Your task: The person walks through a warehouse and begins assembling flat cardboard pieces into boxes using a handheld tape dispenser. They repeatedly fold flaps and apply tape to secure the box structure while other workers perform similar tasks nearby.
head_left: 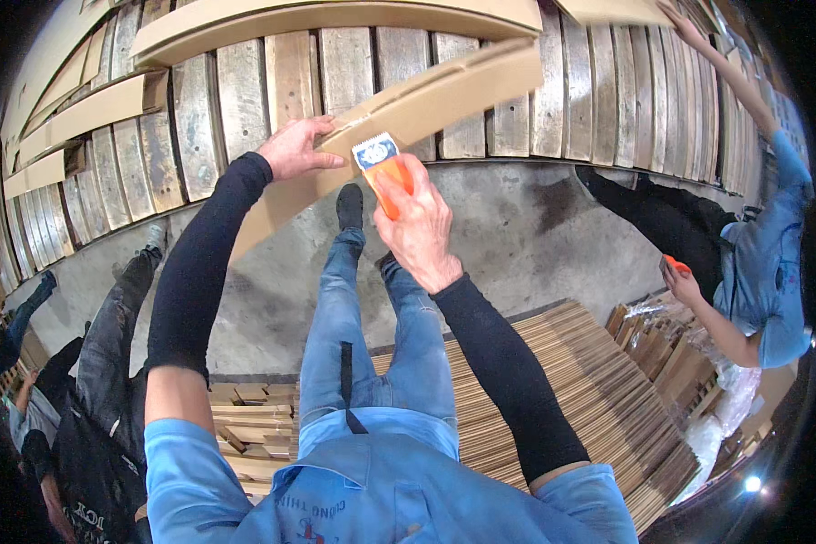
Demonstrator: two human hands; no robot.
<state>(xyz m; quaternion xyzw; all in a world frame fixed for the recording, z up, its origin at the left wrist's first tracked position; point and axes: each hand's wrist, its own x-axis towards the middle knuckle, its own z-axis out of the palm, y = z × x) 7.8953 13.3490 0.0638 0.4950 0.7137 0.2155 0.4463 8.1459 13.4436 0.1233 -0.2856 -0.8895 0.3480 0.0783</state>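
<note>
1. The person's left hand (295, 150) lies on the near end of a long flat cardboard box (426, 100), its fingers pressed together and curled over the top edge and the thumb stretched along the face of the card
2. The cardboard box runs slantwise from lower left to upper right, held up in front of the person above their legs, its far end over the wooden slat table (607, 100)
3. The right hand (417, 222) grips an orange tape dispenser (385, 172), fingers wrapped tight round its handle; the toothed blue-and-white front of the dispenser touches the lower edge of the box just beside the left thumb
4. Both forearms are in black sleeves, coming from a blue shirt at the lower edge of the view
5. Below the hands are the person's blue jeans (372, 335) and a dark shoe (349, 207) on the grey concrete floor (535, 236)
6. More flat cardboard boxes (91, 113) lie across the slats to the upper left and along the top
7. A stack of flattened cardboard sheets (589, 381) stands to the lower right, near the person's right leg
8. On the right a co-worker in blue (771, 263) reaches one arm up over the slats and holds a small orange tool (676, 265) in the other hand
9. Another person in dark clothes (109, 363) is at the lower left
</note>
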